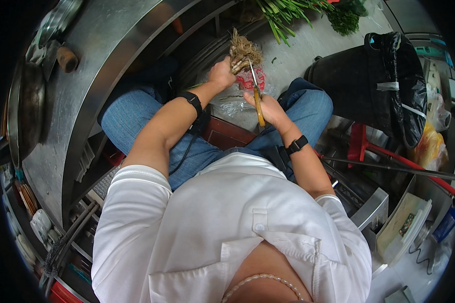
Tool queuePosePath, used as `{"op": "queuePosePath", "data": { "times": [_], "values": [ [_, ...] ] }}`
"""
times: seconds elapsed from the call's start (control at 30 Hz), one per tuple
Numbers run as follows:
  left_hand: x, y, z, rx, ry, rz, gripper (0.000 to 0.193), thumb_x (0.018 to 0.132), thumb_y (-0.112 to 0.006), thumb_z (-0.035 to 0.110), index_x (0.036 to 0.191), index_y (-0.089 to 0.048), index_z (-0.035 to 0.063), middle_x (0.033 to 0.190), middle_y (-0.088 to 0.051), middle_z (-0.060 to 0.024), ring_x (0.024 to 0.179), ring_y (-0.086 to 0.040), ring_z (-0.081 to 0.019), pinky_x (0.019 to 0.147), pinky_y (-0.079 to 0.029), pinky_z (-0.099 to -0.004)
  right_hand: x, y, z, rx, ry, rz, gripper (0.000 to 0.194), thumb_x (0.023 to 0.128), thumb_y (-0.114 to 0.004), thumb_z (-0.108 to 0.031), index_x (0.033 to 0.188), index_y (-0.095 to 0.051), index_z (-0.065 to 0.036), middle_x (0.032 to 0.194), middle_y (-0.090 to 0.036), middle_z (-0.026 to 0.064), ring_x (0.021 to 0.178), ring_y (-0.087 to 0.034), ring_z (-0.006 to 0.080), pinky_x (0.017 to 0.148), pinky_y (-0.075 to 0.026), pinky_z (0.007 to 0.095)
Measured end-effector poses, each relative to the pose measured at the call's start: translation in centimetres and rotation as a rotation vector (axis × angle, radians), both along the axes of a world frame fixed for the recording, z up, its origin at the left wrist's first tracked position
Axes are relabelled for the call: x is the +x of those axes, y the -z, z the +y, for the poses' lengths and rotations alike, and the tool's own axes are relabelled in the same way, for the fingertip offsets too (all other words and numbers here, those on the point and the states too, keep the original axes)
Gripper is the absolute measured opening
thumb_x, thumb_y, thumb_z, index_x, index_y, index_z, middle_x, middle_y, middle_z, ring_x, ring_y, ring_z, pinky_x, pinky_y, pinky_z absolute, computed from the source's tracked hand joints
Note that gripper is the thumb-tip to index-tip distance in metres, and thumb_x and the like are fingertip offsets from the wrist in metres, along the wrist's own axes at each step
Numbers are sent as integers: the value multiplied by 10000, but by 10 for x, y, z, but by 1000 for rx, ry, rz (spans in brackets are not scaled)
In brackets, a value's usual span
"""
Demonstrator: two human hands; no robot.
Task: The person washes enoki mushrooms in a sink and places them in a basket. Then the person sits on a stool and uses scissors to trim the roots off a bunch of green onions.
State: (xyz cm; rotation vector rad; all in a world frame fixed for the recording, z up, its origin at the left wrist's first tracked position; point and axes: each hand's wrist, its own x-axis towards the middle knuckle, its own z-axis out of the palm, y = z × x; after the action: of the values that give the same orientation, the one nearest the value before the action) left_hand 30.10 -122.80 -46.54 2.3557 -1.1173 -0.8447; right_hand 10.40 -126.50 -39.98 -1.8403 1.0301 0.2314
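Observation:
My left hand (223,72) grips a bunch of stalks with pale stems and brown, stringy roots (245,49); the roots point away from me. In my right hand (271,108) is a pair of scissors with yellowish handles (257,99), whose blades reach up to the pale stems just below the roots. Whether the blades are apart cannot be told. Beneath both hands a clear plastic bag with red print (259,80) lies on the floor between my knees. Long green leafy stalks (284,15) lie on the floor farther off, beside a bunch of dark green herbs (343,21).
A steel counter (94,41) runs along my left, bearing a metal pan (28,110) and a wooden-handled cleaver (67,59). On the right a black bin with a black liner (349,79) stands near my knee, with a red broom or brush head (357,144) and poles beside it.

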Motion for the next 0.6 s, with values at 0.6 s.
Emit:
{"op": "queuePosePath", "data": {
  "times": [0.6],
  "values": [
    [9,13,4,-59,36,46,537,658,-776,159,1143,-565,64,1020,-653,-232,1005,-609,-407,859,-489,-458,0,11,-2,321,224,38,652,865,-574,-619,669,-520,1,534,-486,48,386,-506,167,385,-434,300]
  ]
}}
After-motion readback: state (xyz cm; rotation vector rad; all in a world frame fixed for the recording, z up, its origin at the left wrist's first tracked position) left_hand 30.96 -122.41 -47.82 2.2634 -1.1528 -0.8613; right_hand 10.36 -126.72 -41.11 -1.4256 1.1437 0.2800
